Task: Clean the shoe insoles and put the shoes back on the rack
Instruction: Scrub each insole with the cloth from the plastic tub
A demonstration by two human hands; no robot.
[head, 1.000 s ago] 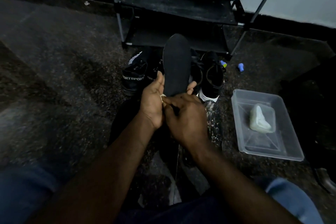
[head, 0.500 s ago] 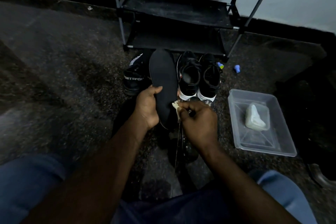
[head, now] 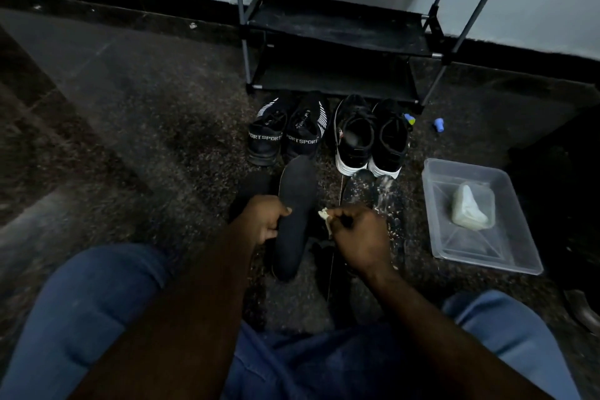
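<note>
Item 1. Insole (head: 297, 214), black, one piece. It lies in front of the person's lap, in the middle of the view. Its long axis runs away from the person. The broad rounded end points toward the shoes and the rack, leaning slightly right. The narrower end points back toward the knees. Its flat face is turned up. Whether the near end touches the floor (head: 130, 140) cannot be told.

Item 2. Left hand (head: 263, 221). It grips the insole at the left edge, about midway along. The thumb lies across the top face and the fingers (head: 271, 232) are clamped beneath.

Item 3. Right hand (head: 360, 237). Its fingers are curled together, pinching a small pale rag (head: 324, 216) just beside the insole's right edge. Contact between rag and insole cannot be told.

Item 4. Two more insoles (head: 360, 188), dark and flecked with pale specks. They lie side by side on the floor, right of the held one.

Item 5. Pair of black shoes lettered SPORT (head: 269, 140), heels toward the person, just beyond the held insole.

Item 6. Pair of black shoes with white soles (head: 354, 140), just right of the first pair, heels near.

Item 7. Rack (head: 334, 29), black shelves on grey poles, against the wall behind both pairs.

Item 8. Clear plastic tub (head: 506, 256) on the floor at far right, holding a pale lump (head: 470, 208).
</note>
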